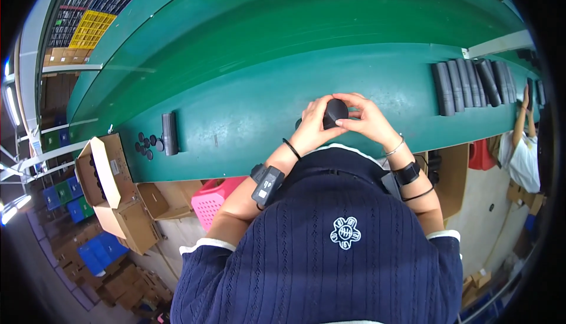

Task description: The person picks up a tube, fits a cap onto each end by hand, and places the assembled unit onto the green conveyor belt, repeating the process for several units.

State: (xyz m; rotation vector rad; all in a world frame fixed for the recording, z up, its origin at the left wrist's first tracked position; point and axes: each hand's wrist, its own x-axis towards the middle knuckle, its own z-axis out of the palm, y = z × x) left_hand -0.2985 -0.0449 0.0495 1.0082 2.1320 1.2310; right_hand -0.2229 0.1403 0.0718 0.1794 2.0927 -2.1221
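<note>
Near the front edge of the green bench, my left hand (314, 125) is closed around a black tube (336, 109) with a round end facing up toward me. My right hand (367, 119) grips the same end from the other side, its thumb and fingers curved about the rim. A small dark part shows just left of my left hand; my fingers hide the rest. Off to the left on the bench stands another black tube (169, 134), beside several small round black caps (151, 141).
A row of several black tubes (471, 84) lies at the right of the green bench (253, 94). Beyond it a co-worker's hands (526, 101) hold a dark piece. An open cardboard box (115, 165) with dark pieces is at the bench's left end; a pink stool (215, 200) is below.
</note>
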